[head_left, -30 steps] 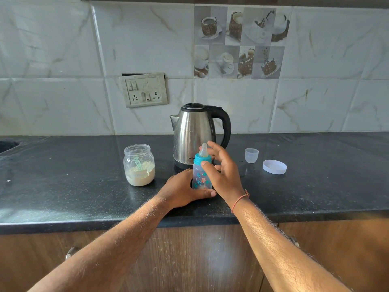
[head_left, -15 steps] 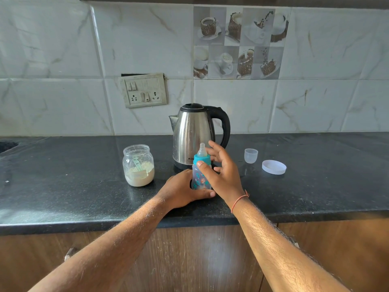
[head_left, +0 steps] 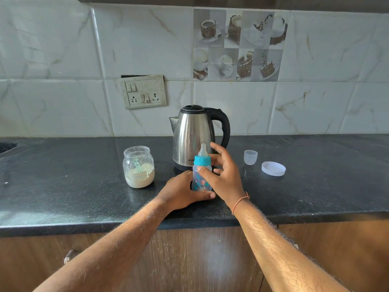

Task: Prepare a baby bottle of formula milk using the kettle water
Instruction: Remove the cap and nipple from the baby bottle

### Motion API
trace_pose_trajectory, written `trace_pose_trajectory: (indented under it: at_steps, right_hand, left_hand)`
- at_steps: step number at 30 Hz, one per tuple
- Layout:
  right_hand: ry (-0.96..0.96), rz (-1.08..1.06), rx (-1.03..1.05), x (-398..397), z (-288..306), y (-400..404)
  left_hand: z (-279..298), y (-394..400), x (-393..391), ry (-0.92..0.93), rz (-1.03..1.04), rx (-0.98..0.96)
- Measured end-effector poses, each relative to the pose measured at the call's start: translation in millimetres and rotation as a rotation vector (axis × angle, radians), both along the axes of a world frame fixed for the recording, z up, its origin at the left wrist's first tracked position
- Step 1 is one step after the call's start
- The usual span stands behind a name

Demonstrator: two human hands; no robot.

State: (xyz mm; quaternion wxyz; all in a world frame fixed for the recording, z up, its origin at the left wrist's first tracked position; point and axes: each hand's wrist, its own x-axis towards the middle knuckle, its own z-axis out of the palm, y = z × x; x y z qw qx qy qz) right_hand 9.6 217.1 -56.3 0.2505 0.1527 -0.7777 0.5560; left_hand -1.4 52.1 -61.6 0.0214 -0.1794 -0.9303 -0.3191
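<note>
A small baby bottle [head_left: 201, 165] with a teal collar and a clear teat stands upright on the black counter [head_left: 84, 197], just in front of the steel kettle [head_left: 192, 138]. My left hand [head_left: 181, 191] wraps around the bottle's base. My right hand [head_left: 225, 175] is beside the bottle, its thumb resting on the body below the collar and its fingers spread apart near the kettle. An open glass jar of formula powder [head_left: 139, 166] with a scoop inside stands to the left.
A clear bottle cap [head_left: 250, 157] and a white jar lid [head_left: 273, 168] lie on the counter to the right. A switch and socket plate [head_left: 144, 91] is on the tiled wall. The counter's front edge runs below my wrists, with wooden cabinets under it.
My right thumb has slid down from the teal collar onto the bottle's body. My left hand and the bottle have stayed in place.
</note>
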Motion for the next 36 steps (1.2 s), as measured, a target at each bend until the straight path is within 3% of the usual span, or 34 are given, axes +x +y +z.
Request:
trace_pose_trajectory:
  at_steps: [13,21,28,36]
  right_hand:
    - [-0.022,0.052,-0.117,1.3,1.5,-0.5]
    - [-0.102,0.026,-0.521,-8.4,16.5,22.3]
    - [-0.147,-0.138,-0.343,-47.1,47.5,115.1]
    - [-0.371,-0.255,0.083,-94.0,75.3,173.0]
  left_hand:
    - [1.5,-2.0,5.0,0.017,0.012,-0.006]
    - [1.3,-5.6,6.2,0.012,0.034,0.007]
    - [1.9,-6.7,5.5,0.016,0.02,0.011]
    - [0.4,-6.4,3.0,0.024,0.02,-0.006]
